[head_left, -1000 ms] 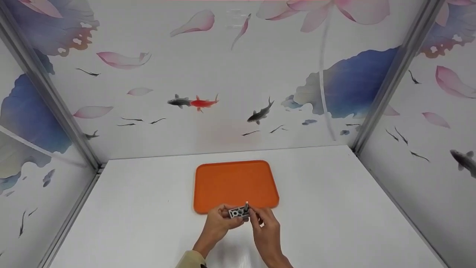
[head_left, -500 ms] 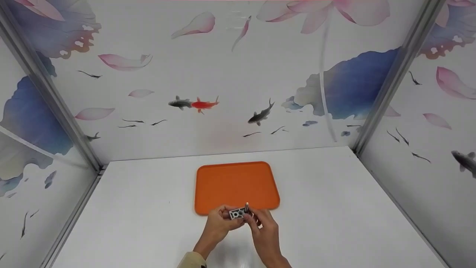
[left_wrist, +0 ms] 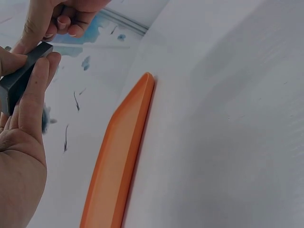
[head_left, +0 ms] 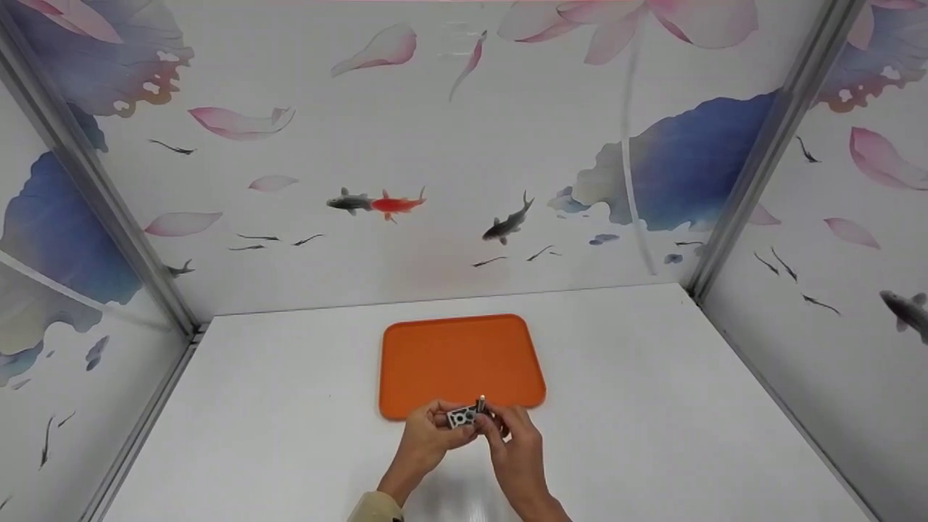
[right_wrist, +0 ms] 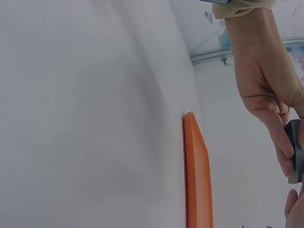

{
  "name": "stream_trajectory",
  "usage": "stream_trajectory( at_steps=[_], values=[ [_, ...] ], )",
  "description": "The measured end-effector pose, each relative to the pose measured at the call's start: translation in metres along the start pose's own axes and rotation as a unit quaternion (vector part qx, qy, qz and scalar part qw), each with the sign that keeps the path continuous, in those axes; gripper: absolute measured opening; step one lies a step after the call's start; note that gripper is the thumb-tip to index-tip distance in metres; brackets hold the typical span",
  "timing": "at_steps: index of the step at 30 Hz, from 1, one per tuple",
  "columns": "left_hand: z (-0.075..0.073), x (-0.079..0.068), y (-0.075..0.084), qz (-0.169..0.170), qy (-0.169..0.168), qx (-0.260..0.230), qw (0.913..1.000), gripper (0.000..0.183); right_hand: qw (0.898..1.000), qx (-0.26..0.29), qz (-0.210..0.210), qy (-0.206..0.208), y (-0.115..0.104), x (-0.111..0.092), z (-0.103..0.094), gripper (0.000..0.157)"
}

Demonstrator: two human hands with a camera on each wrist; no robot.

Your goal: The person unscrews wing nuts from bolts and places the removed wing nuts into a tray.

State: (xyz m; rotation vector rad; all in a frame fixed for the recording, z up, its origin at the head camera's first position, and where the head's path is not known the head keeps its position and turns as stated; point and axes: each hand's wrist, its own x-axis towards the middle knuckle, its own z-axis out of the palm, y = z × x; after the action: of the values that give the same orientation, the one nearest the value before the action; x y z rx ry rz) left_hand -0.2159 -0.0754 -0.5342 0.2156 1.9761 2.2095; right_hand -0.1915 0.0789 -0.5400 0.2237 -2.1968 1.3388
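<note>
In the head view my left hand (head_left: 424,436) grips a short grey metal block (head_left: 461,417) above the table. Round holes and cut-outs show in the block's end face. A slim, bolt-like metal pin (head_left: 481,404) stands up at its right end. My right hand (head_left: 519,448) pinches at that end, thumb and finger around the foot of the pin; its fingertips partly cover the join. In the left wrist view the left fingers hold the block (left_wrist: 23,76) along its flat sides, with the right hand (left_wrist: 71,16) beyond it. The right wrist view also shows the left hand (right_wrist: 266,76) around it.
Just beyond the hands lies an orange tray (head_left: 460,362) with a raised rim. It rests on a white table (head_left: 275,420). Patterned panels (head_left: 449,145) with metal corner posts stand at the back and both sides.
Over the last second the right thumb has shifted left onto the block's end, beside the pin. The left hand keeps its grip, nearly still. The tray has not moved.
</note>
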Motion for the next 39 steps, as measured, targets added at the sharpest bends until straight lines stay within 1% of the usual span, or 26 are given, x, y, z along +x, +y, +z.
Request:
stream_trajectory(
  at_steps=[4,8,11,17,20,26,32,36,39],
  values=[
    [-0.0004,0.0000,0.0005,-0.001,0.001,-0.006,1.0000,0.037,1.000,0.005,0.001,-0.004,-0.0005,0.0009,-0.0003,0.015],
    [-0.0005,0.0002,0.0000,-0.004,0.001,0.000,1.0000,0.036,1.000,0.006,0.007,-0.004,-0.0004,0.0007,-0.0002,0.016],
    [-0.0003,0.0004,-0.0004,-0.007,0.002,0.004,1.0000,0.036,1.000,0.005,0.007,0.001,0.0001,-0.0001,0.0003,0.016],
    [0.0004,0.0020,-0.0004,-0.005,0.002,-0.005,1.0000,0.037,1.000,-0.003,0.002,0.014,0.0010,-0.0002,0.0012,0.014],
    [0.0003,0.0020,-0.0004,-0.002,0.000,-0.011,0.9999,0.037,1.000,-0.001,0.008,0.019,0.0007,0.0003,0.0007,0.014],
    [-0.0009,0.0004,-0.0016,-0.006,-0.005,-0.027,0.9996,0.038,1.000,-0.002,0.013,0.027,0.0012,-0.0009,0.0003,0.013],
    [-0.0024,-0.0015,-0.0008,-0.006,-0.003,-0.017,0.9998,0.038,0.999,0.002,0.017,0.034,0.0021,-0.0017,0.0014,0.012],
    [-0.0040,-0.0019,0.0005,-0.003,-0.004,-0.014,0.9999,0.038,0.999,0.000,0.029,0.030,0.0020,-0.0014,0.0017,0.010],
    [-0.0050,-0.0017,0.0011,-0.008,-0.004,-0.018,0.9998,0.037,0.999,0.002,0.036,0.030,0.0019,-0.0011,0.0020,0.010]
  ],
)
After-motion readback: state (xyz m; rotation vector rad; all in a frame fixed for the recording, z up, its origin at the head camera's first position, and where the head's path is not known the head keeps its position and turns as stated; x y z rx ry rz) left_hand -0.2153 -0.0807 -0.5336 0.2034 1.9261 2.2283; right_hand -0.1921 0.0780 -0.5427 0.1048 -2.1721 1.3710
